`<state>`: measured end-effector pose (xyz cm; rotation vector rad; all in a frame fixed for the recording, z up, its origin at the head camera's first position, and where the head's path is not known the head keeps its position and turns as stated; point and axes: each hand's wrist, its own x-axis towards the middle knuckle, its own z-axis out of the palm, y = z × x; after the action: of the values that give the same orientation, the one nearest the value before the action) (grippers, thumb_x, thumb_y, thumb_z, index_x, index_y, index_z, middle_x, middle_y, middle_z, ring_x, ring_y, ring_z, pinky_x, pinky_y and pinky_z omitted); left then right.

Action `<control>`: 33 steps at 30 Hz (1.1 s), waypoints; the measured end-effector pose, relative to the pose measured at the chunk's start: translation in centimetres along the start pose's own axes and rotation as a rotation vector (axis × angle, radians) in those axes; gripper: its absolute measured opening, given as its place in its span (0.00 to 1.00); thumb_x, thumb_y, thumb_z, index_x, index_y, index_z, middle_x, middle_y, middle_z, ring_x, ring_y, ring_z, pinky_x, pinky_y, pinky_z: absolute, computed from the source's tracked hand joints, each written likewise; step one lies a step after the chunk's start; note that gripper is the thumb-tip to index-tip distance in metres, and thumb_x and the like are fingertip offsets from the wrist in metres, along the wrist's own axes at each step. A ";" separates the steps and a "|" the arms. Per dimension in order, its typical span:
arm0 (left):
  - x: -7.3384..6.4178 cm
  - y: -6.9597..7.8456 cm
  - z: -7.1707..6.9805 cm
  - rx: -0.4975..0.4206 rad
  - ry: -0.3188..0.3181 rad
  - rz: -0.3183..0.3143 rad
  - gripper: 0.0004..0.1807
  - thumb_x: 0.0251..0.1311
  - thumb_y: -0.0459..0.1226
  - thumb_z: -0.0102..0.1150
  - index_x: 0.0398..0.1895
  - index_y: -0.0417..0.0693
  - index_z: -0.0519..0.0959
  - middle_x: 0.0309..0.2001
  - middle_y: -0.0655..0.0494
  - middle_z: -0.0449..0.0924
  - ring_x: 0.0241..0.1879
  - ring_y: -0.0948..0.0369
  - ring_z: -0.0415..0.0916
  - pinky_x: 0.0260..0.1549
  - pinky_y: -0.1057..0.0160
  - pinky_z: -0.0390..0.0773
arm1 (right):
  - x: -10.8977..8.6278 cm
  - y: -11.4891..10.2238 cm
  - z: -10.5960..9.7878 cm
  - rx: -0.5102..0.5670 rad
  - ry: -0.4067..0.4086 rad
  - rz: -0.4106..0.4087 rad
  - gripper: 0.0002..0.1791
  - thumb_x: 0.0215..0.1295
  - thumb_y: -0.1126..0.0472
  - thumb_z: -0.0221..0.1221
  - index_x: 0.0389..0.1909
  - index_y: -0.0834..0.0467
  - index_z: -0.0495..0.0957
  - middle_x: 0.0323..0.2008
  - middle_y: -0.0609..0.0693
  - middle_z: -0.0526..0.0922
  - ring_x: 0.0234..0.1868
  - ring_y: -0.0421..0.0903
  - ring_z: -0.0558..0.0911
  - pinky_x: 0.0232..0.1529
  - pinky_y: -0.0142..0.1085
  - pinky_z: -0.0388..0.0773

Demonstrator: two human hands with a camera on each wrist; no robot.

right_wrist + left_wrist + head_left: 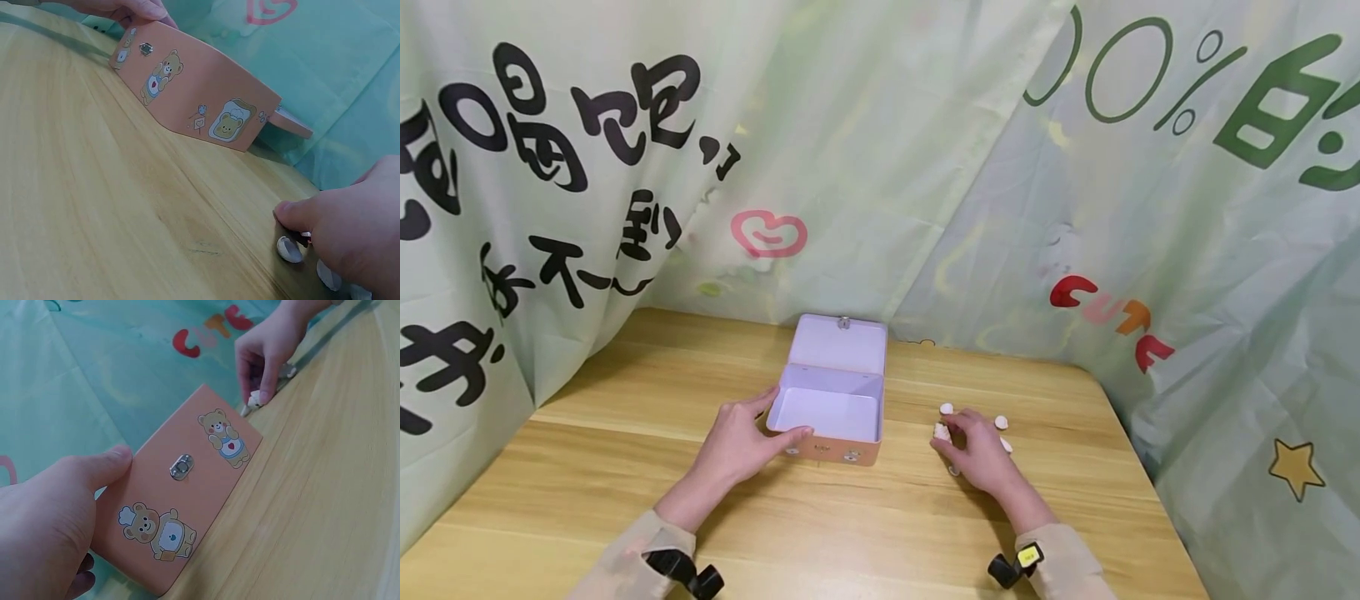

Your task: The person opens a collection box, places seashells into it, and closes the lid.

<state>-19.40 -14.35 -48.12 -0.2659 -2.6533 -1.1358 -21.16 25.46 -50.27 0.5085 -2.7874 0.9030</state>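
A white shell [942, 432] is held at its edge by the right hand [981, 454], just to the right of the open box [827, 451]; that grip is narrow, with thumb and fingertips brought together on it. The corner of the box is held by the left hand [741, 442], its thumb laid over the front rim and its fingers set along the left wall. The step in hand is judged to be the picking up of one shell while the box is steadied. For the next move, a lift straight off the surface [850, 533] seems to be called for, with the pinch firm enough for so small a piece and the loose shells [1001, 422] beside it left undisturbed.

The clasp wall of the box is turned toward the person, and the lid [838, 343] is laid back at its far side. The long axis of the box appears to be set from left to right (though its depth is foreshortened). The long axis of the pinched shell cannot be told, as part of it is covered by fingers.
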 end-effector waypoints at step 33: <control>-0.1 0.0 0.1 -0.018 0.026 0.011 0.58 0.46 0.69 0.78 0.67 0.31 0.77 0.31 0.33 0.85 0.09 0.71 0.49 0.07 0.63 0.63 | 0.9 -2.1 -1.3 0.275 0.043 -0.047 0.19 0.67 0.66 0.72 0.57 0.69 0.84 0.45 0.50 0.88 0.46 0.46 0.86 0.47 0.46 0.85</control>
<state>-19.34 -14.29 -48.16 -0.2675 -2.6168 -1.1522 -21.12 24.42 -47.86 0.5823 -2.6140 1.2795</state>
